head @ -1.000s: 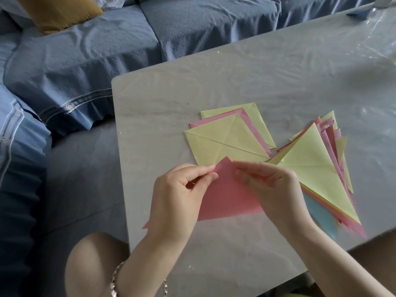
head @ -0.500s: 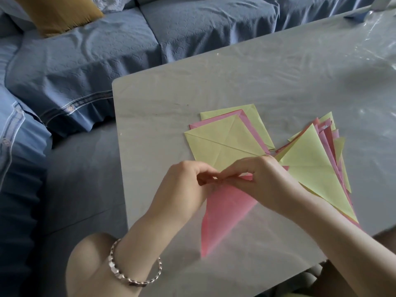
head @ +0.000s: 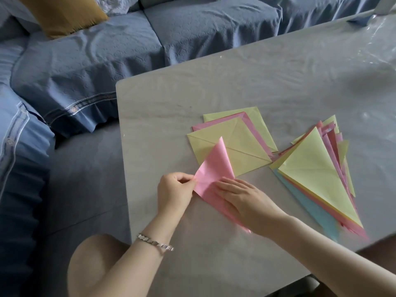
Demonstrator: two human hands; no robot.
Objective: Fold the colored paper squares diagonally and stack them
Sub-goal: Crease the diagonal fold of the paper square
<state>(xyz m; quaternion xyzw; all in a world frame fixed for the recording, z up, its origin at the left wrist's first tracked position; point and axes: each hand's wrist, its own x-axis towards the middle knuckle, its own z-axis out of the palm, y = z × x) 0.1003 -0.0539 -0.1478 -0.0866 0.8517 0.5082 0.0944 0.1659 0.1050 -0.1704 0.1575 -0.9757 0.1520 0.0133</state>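
Nearest first: a bare knee (head: 92, 264) sits at the bottom of the view, nearer than the pink sheet (head: 214, 168) and to its left. Just beyond the knee, a silver link bracelet (head: 155, 243) circles the left wrist.

Left hand (head: 174, 190): at the pink sheet's left corner. Fingers curled, thumb and forefinger pinching that corner and holding it slightly off the surface.

Right hand (head: 242, 198): lying on the pink sheet's near right part. Fingers straight and together, palm down, pressing the paper flat. Nothing is gripped.

Pink sheet: it lies on the grey table (head: 214, 93), close to the near left side. Its near portion is flat under the right hand and runs to a point beneath the right wrist. The far portion stands up as a raised flap, its tip pointing away from the person.

Beyond the pink sheet, touching or overlapped by the raised flap, is the pile of unfolded squares (head: 235, 144). The top sheet is yellow-green with crease lines crossing it, and pink and yellow-green edges show beneath.

Right of the pink sheet, apart from it, is the stack of folded triangles (head: 317, 172). It has yellow-green on top, with pink and blue layers fanned out below.

Far beyond the pink sheet, past the table's far edge, stands a blue sofa (head: 107, 61). A mustard cushion (head: 62, 13) rests on it at the far left.
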